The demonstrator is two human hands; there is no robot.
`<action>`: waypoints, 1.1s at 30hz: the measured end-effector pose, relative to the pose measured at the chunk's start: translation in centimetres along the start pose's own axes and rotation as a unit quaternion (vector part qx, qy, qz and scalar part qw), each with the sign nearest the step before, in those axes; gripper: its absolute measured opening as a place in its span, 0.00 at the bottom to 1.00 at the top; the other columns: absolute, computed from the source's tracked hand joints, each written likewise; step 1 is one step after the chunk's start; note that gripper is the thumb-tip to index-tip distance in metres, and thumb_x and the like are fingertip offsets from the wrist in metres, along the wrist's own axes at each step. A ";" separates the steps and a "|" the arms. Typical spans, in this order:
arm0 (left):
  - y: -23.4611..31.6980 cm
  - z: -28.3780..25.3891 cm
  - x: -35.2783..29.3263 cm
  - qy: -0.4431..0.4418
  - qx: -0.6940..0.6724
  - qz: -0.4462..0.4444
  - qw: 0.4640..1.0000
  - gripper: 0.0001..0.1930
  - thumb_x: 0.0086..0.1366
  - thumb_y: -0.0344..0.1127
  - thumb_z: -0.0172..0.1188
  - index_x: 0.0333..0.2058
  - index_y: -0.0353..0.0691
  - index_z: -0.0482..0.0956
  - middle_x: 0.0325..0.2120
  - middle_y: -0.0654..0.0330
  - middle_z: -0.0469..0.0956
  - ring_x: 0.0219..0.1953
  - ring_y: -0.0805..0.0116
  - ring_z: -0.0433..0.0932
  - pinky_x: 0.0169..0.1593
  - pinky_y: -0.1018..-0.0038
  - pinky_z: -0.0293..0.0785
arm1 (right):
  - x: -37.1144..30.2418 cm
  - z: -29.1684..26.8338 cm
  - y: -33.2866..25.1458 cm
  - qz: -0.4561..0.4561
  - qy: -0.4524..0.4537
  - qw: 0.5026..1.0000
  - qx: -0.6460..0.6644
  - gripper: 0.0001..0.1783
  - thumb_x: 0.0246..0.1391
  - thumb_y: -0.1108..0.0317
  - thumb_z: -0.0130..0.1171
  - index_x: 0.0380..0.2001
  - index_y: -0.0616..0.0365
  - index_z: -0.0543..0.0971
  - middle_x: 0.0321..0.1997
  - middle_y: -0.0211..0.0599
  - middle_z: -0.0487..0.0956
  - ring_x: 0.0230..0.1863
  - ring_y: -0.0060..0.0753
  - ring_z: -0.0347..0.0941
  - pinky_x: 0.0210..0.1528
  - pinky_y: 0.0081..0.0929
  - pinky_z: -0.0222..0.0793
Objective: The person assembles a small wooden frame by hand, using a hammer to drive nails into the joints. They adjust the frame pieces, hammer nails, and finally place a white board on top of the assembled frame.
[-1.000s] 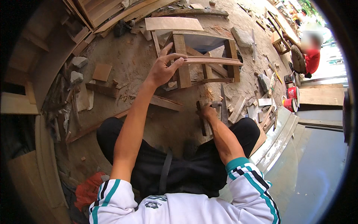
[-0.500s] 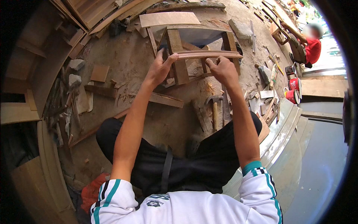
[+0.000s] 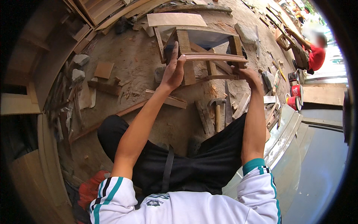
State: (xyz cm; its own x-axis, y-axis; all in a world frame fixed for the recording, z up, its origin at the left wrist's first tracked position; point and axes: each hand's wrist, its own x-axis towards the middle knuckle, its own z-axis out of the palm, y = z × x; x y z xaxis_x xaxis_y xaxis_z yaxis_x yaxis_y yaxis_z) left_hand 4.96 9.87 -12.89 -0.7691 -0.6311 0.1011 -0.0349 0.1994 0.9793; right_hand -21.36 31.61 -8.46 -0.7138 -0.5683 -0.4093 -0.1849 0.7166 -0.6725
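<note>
A wooden frame [image 3: 188,72] with thick posts stands on the dirt floor before me. Across its near side lies a reddish-brown grooved strip of wood moulding [image 3: 214,57]. At its left end is my left hand [image 3: 173,72], fingers stretched upward beside the left post and thumb against the end of the moulding. My right hand [image 3: 249,75] is closed around the right end of the moulding, its fingers partly hidden under it. Nearer to me, a claw hammer [image 3: 217,115] lies beside a wood block [image 3: 204,116] and a hand saw [image 3: 228,102].
A thin board [image 3: 175,19] lies beyond the frame. Wood offcuts [image 3: 104,70] and stones [image 3: 80,59] litter the left side. Red cans [image 3: 295,98] stand at right near a large grey sheet [image 3: 324,164]. Another person in a red shirt [image 3: 316,58] is at the far right.
My right hand has slid outward from the upper side of the moulding to its right end. The left fingers have straightened upward. The whole view has shifted slightly.
</note>
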 end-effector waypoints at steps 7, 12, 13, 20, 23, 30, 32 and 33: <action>-0.5 -0.1 0.1 0.043 -0.002 0.014 0.999 0.41 0.71 0.62 0.35 0.74 0.43 0.41 0.72 0.44 0.51 0.71 0.46 0.57 0.68 0.66 0.55 | 2.6 2.0 1.7 -0.031 0.071 0.994 0.073 0.26 0.46 0.53 0.75 0.43 0.59 0.83 0.35 0.31 0.83 0.34 0.26 0.76 0.38 0.27 0.70; -3.6 -3.4 0.7 0.119 0.030 -0.007 0.992 0.38 0.73 0.60 0.34 0.70 0.35 0.52 0.68 0.42 0.57 0.68 0.50 0.60 0.67 0.67 0.55 | 2.4 4.3 -0.4 -0.097 0.094 0.988 0.076 0.18 0.48 0.58 0.69 0.38 0.60 0.84 0.30 0.31 0.83 0.32 0.24 0.76 0.38 0.27 0.70; -5.7 -4.9 1.1 0.148 0.044 -0.015 0.988 0.39 0.72 0.63 0.33 0.67 0.33 0.59 0.65 0.41 0.62 0.67 0.49 0.62 0.67 0.65 0.55 | 2.6 5.1 -0.8 -0.127 0.083 0.984 0.095 0.17 0.46 0.59 0.67 0.36 0.60 0.84 0.29 0.31 0.83 0.31 0.24 0.77 0.37 0.27 0.70; -5.9 -9.3 0.8 0.171 0.037 -0.014 0.984 0.39 0.73 0.61 0.32 0.63 0.30 0.66 0.60 0.41 0.70 0.63 0.55 0.67 0.65 0.68 0.58 | 0.6 8.0 -4.8 -0.115 0.153 0.982 -0.003 0.26 0.41 0.50 0.64 0.32 0.67 0.83 0.25 0.45 0.82 0.30 0.39 0.80 0.35 0.34 0.72; -6.1 -11.0 0.5 0.159 0.044 -0.021 0.986 0.40 0.72 0.62 0.30 0.65 0.32 0.64 0.64 0.41 0.64 0.68 0.54 0.62 0.68 0.67 0.54 | -0.2 8.6 -6.1 -0.094 0.154 0.983 -0.028 0.27 0.43 0.49 0.64 0.32 0.66 0.84 0.26 0.42 0.82 0.30 0.36 0.79 0.35 0.33 0.71; -6.3 -13.7 -2.2 0.190 0.009 -0.016 0.982 0.38 0.73 0.59 0.31 0.67 0.32 0.60 0.67 0.44 0.61 0.69 0.56 0.58 0.70 0.68 0.48 | -3.2 12.0 -8.4 -0.126 0.153 0.980 -0.018 0.27 0.45 0.46 0.63 0.28 0.65 0.85 0.25 0.44 0.83 0.31 0.37 0.82 0.36 0.32 0.73; -5.2 -13.0 -4.1 0.184 0.003 -0.024 0.983 0.37 0.74 0.60 0.31 0.65 0.32 0.61 0.66 0.45 0.60 0.69 0.56 0.57 0.71 0.65 0.48 | -3.7 12.7 -7.8 -0.119 0.149 0.981 -0.023 0.27 0.48 0.47 0.63 0.35 0.64 0.84 0.28 0.46 0.84 0.33 0.38 0.83 0.37 0.33 0.74; -4.9 -12.6 -4.8 0.181 -0.002 -0.028 0.983 0.37 0.75 0.60 0.30 0.64 0.31 0.61 0.65 0.45 0.60 0.69 0.56 0.56 0.71 0.64 0.47 | -4.0 13.3 -7.3 -0.120 0.159 0.980 -0.024 0.27 0.48 0.47 0.63 0.37 0.64 0.84 0.29 0.46 0.84 0.34 0.37 0.83 0.38 0.33 0.74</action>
State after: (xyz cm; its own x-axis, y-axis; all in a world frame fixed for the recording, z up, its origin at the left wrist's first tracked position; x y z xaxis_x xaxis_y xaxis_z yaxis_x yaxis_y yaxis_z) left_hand 16.91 2.44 -16.00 -0.4882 -0.8668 0.1021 -0.0682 0.1545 0.9856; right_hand -8.22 23.24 -10.11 -0.8191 -0.5731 -0.0252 -0.3987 0.6003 -0.6933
